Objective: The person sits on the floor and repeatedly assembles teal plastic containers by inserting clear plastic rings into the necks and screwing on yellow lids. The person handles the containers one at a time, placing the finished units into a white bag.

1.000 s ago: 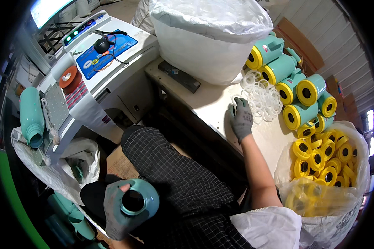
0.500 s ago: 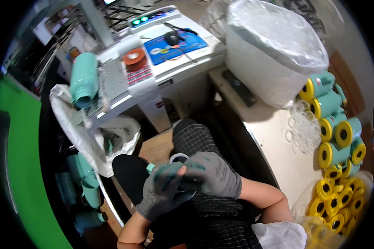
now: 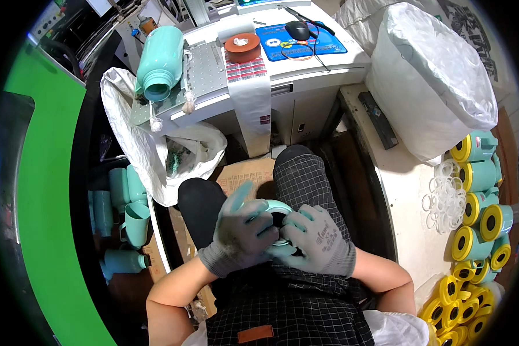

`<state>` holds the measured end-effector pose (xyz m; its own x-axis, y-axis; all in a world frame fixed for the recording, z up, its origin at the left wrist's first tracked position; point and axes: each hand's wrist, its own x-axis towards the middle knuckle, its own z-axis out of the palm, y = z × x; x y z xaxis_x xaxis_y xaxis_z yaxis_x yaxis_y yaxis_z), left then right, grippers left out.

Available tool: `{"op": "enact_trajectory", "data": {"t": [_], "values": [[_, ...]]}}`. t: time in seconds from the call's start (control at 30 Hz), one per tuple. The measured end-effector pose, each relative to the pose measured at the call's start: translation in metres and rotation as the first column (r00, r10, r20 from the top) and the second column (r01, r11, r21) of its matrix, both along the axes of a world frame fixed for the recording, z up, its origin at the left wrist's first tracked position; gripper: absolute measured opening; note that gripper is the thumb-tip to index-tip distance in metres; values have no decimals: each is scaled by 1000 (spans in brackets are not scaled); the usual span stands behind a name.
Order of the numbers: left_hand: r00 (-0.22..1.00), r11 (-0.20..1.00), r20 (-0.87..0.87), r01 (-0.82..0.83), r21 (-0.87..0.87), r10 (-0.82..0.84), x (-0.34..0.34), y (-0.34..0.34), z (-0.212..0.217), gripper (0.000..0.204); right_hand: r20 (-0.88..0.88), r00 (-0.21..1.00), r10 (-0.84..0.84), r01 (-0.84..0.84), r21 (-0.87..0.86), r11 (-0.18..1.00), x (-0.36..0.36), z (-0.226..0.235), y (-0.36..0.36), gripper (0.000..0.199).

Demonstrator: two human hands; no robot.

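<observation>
Teal container in lap, mouth up, between the two gloved hands. Left hand: some fingers bent at the rim, one raised; cannot tell if it grips. Right hand: clamped on the rim's other side. White sack, left of the knees: green scraps inside. Tall white sack stands on bench, contents unclear. Yellow rings, many dark-centred, heaped lower right. Yellow-ended teal jugs lie beside loose clear rings

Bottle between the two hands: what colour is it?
The bottle is teal; it shows best in the head view.
</observation>
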<state>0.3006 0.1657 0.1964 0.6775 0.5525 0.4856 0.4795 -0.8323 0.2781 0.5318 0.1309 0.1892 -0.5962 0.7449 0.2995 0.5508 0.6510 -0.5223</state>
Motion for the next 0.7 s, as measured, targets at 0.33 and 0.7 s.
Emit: {"op": "enact_trajectory", "data": {"t": [0.33, 0.7], "values": [[864, 971, -472, -232, -60, 177, 30, 16, 49, 19, 59, 997, -59, 48, 180, 982, -9, -8, -5, 37], [775, 973, -623, -56, -225, -100, 52, 41, 42, 14, -86, 995, -42, 45, 31, 999, 6, -21, -7, 29]]}}
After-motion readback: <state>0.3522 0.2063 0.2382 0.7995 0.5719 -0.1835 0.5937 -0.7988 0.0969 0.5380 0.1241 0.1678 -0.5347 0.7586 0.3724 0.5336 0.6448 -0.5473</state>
